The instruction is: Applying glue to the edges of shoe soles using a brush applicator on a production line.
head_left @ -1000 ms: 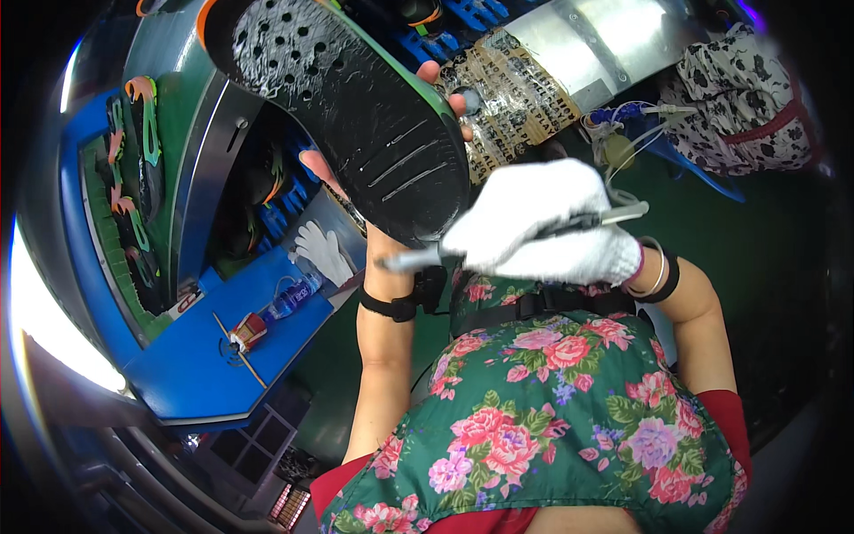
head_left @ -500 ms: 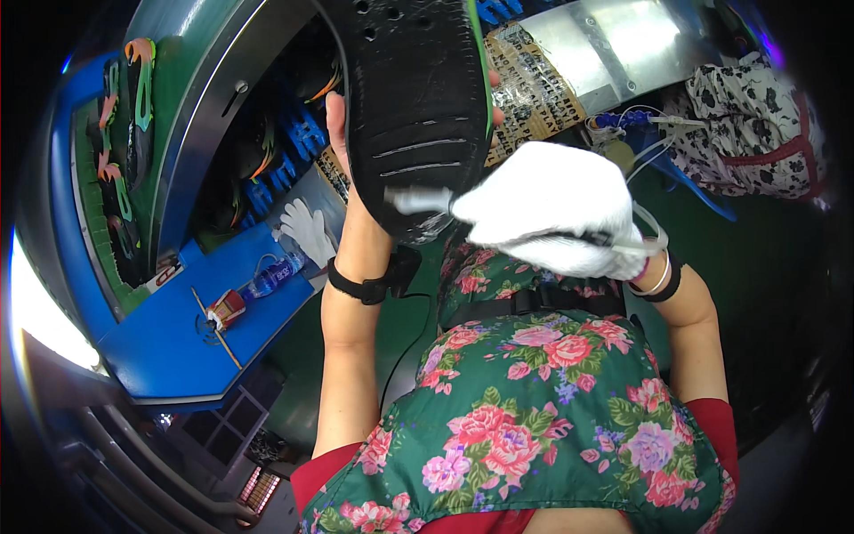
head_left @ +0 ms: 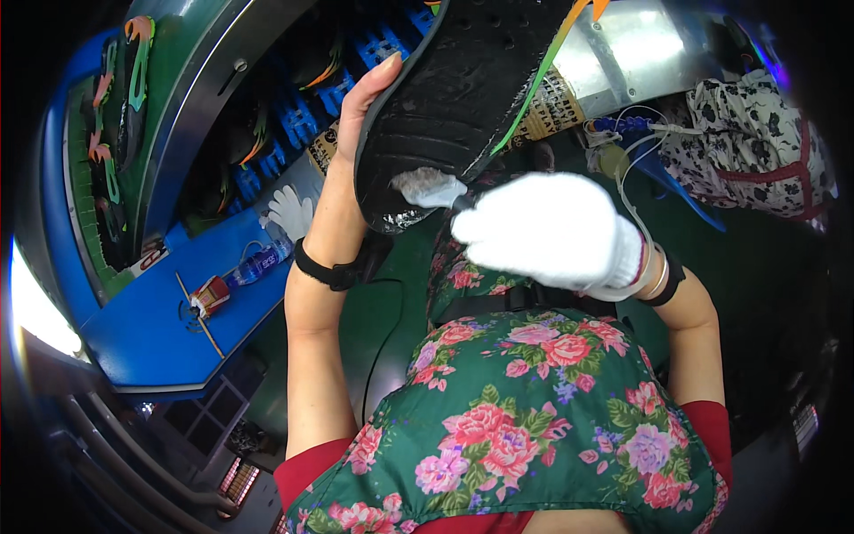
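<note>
My bare left hand [head_left: 360, 102] grips a black shoe sole [head_left: 463, 98] by its left edge and holds it up, tread side toward me, a green and orange trim line along its right side. My right hand [head_left: 547, 230], in a white knit glove, is closed on a brush whose pale bristle head [head_left: 427, 187] presses on the heel end of the sole. A black band sits on each wrist. My flowered green apron [head_left: 543, 400] fills the lower middle.
A blue bench [head_left: 169, 320] at the left carries a plastic bottle [head_left: 258, 262], a thin stick and a loose white glove [head_left: 289, 209]. Behind it a green belt holds more soles [head_left: 116, 160]. Blue crates [head_left: 294, 133] sit beyond. A floral bag [head_left: 756, 142] lies at right.
The sole has swung from lying left of centre to standing higher and more to the right. My gloved right hand has moved up, bringing the brush onto the heel end.
</note>
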`<state>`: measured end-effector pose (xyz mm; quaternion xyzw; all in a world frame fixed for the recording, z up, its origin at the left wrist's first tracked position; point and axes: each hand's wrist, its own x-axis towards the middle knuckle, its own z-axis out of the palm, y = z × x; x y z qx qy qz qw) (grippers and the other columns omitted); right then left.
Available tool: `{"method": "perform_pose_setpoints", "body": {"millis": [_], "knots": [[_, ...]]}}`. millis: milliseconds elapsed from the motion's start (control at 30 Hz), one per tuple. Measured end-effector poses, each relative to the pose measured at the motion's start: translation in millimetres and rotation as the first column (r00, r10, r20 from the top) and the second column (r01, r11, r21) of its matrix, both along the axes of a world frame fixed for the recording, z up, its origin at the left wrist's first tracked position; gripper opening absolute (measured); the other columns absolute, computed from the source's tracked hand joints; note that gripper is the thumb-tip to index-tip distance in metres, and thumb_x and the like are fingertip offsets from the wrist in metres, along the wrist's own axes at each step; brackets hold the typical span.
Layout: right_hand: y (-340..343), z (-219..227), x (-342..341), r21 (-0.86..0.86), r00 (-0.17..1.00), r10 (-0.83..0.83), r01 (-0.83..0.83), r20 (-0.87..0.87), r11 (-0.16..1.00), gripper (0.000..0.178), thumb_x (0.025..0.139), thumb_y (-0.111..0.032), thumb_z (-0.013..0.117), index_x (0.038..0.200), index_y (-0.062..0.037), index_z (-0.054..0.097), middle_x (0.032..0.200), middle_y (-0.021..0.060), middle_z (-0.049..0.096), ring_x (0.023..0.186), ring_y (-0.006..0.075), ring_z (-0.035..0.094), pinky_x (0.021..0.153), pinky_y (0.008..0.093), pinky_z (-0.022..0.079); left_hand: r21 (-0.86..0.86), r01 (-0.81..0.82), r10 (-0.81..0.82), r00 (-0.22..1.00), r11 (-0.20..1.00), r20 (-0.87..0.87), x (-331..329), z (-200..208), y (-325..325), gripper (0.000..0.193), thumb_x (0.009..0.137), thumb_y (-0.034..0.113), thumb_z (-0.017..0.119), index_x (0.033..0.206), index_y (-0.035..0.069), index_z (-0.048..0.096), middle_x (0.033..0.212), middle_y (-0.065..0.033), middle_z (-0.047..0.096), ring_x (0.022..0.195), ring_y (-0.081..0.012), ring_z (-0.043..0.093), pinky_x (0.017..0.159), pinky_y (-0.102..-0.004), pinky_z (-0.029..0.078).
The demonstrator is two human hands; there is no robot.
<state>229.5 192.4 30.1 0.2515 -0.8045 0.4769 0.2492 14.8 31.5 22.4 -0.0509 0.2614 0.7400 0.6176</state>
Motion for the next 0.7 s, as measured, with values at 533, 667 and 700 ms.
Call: {"method": "perform_pose_setpoints", "body": {"millis": [533,667,700], "knots": [[14,21,-14,-0.473,0.975,-0.049,0.15,0.217,0.868,0.011,0.081,-0.003,0.082,0.091,-0.0072,0.081,0.099,0.0093,0.079,0.09,0.023,0.076,0.079,0.0331,0.058,-0.096,-0.054,0.041,0.991,0.994,-0.126,16,-15,3,0.096,0.096,0.07,0.048,0.161,0.001,0.028,0.153,-0.0393,0.039,0.134,-0.0547,0.05,0.111,-0.0644,0.044],[60,28,-38,-0.081,0.956,-0.278,0.286,0.096,0.955,0.02,0.081,-0.006,0.079,0.101,-0.0076,0.079,0.104,0.0074,0.078,0.087,0.0246,0.072,0.078,0.0357,0.057,-0.089,-0.177,0.191,0.965,0.98,0.182,34,-38,-8,0.092,0.098,0.069,0.044,0.158,0.0,0.034,0.15,-0.0365,0.045,0.132,-0.0538,0.052,0.109,-0.0661,0.045],[70,25,-48,0.014,0.929,-0.37,0.37,0.002,0.929,0.022,0.081,-0.006,0.078,0.103,-0.0079,0.078,0.105,0.0073,0.078,0.086,0.0246,0.071,0.077,0.0358,0.057,0.025,-0.142,0.129,0.951,0.99,0.281,47,-26,3,0.094,0.097,0.07,0.042,0.157,-0.001,0.036,0.148,-0.0365,0.046,0.126,-0.0542,0.056,0.104,-0.0656,0.049]]}}
